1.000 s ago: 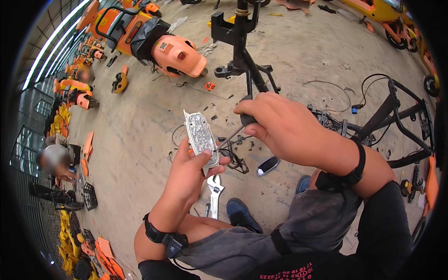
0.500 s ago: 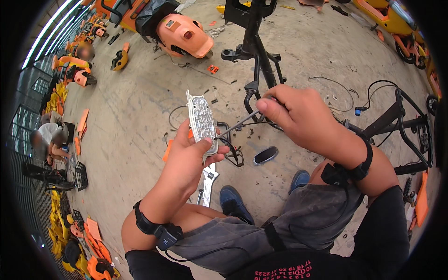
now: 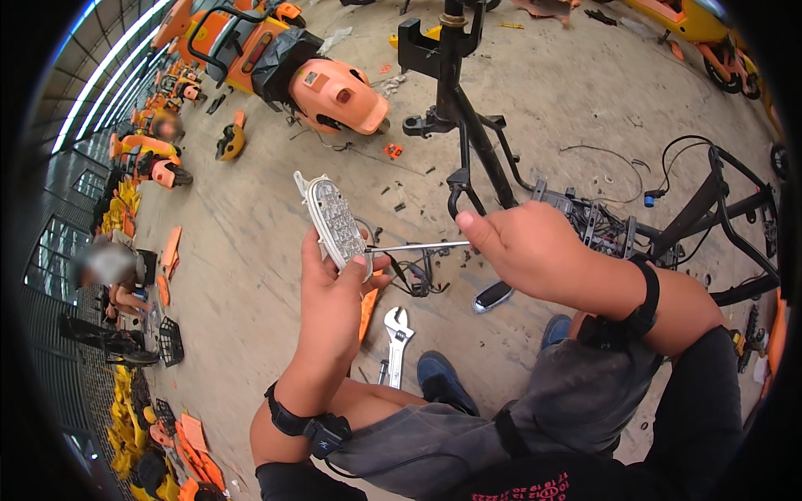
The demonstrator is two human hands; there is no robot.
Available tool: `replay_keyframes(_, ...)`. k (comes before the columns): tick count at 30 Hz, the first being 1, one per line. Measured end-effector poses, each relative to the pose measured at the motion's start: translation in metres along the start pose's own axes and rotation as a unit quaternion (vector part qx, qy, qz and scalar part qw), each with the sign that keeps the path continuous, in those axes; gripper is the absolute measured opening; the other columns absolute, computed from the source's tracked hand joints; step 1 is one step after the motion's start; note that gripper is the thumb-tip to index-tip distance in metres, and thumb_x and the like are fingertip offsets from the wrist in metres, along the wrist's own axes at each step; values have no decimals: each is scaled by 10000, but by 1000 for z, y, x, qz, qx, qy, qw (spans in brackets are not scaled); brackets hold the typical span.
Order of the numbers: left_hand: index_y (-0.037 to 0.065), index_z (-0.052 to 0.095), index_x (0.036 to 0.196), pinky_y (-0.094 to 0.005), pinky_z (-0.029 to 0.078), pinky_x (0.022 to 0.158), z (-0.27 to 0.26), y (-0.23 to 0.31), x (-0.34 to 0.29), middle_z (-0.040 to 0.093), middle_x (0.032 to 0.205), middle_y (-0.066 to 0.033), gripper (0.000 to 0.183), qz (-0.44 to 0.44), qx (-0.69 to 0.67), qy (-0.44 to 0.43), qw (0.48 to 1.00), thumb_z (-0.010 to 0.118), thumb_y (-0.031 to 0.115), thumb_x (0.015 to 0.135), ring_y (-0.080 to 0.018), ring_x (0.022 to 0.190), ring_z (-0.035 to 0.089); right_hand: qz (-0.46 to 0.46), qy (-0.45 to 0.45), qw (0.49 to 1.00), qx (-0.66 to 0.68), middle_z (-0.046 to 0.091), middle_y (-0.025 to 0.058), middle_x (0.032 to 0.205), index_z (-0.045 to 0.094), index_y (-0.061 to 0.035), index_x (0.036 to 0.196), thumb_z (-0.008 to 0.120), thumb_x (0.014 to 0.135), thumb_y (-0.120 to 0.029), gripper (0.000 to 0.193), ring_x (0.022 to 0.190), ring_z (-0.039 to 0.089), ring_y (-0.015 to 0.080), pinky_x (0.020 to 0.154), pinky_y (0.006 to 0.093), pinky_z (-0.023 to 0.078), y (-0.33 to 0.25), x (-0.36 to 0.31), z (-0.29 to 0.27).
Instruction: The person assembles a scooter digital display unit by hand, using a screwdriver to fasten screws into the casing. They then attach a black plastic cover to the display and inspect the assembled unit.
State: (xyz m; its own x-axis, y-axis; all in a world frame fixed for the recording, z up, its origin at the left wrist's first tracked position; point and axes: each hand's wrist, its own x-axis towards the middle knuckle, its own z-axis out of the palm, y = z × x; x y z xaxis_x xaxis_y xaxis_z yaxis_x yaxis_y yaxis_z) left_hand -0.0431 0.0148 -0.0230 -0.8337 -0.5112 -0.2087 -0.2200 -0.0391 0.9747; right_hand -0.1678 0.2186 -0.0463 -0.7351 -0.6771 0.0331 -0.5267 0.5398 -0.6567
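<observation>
My left hand (image 3: 327, 288) is closed around an oval lamp unit (image 3: 338, 224) with a clear, silvery faceted face and a pale rim, its top end tilted to the left. In my right hand (image 3: 535, 249) is a screwdriver (image 3: 422, 246); its handle is hidden in my closed fingers. The thin metal shaft runs nearly level to the lamp's lower right edge, beside my left thumb. Whether the tip sits in a gap or only touches the edge, I cannot tell. A dark oval piece with a shiny rim (image 3: 491, 298) lies on the floor below my right hand.
An adjustable wrench (image 3: 396, 344) lies by my left shoe (image 3: 444, 382). A black scooter frame (image 3: 478, 150) rises ahead, with wiring (image 3: 601, 230) at its base. An orange scooter (image 3: 342, 96) stands far left. A person (image 3: 113, 265) crouches at the left beside a black basket (image 3: 170, 342).
The lamp has tilted further left, its face turned more edge-on. My right hand has dropped, bringing the screwdriver shaft from slanted to nearly level. The whole view has shifted slightly.
</observation>
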Motion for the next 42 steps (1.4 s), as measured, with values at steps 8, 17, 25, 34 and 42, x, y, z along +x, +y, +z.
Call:
replay_keyframes(8,88,293,1515,-357,587,805,0,3,4,605,1310,-159,555,-100,-49,-80,991,479,-16,1003,-301,1049,697,-175,170,969,48,630,152,910,553,-44,1130,642,971,-291,306,841,619,374,696,443,503,-10,-5,-6)
replay_keyframes(17,90,297,1521,-346,582,801,-10,1,8,612,1294,-160,561,-97,-49,-69,992,483,-9,1001,-314,1053,700,-244,110,963,0,655,150,986,607,-40,1149,726,889,-128,298,875,655,348,753,419,532,-5,0,-19)
replay_keyframes(25,94,314,1512,-334,566,791,-5,4,1,616,1287,-154,544,-102,-34,-52,993,478,-10,1003,-300,1027,704,-227,125,965,-31,658,138,812,629,-40,1019,725,907,-227,238,715,653,360,635,429,522,0,-3,-18)
replay_keyframes(34,114,260,1546,-333,571,802,-2,-6,-4,559,1316,-135,598,-73,-3,-45,996,438,-49,998,-230,997,679,-61,55,996,43,575,192,575,589,3,729,491,1047,-366,497,536,586,401,540,486,485,4,1,-9)
replay_keyframes(42,117,226,1562,-339,581,808,-2,-21,2,527,1335,-143,624,-1,64,-12,998,436,-50,998,-229,992,672,253,-149,909,295,538,105,605,663,18,926,432,1061,-383,482,552,607,238,566,405,471,-2,9,-7)
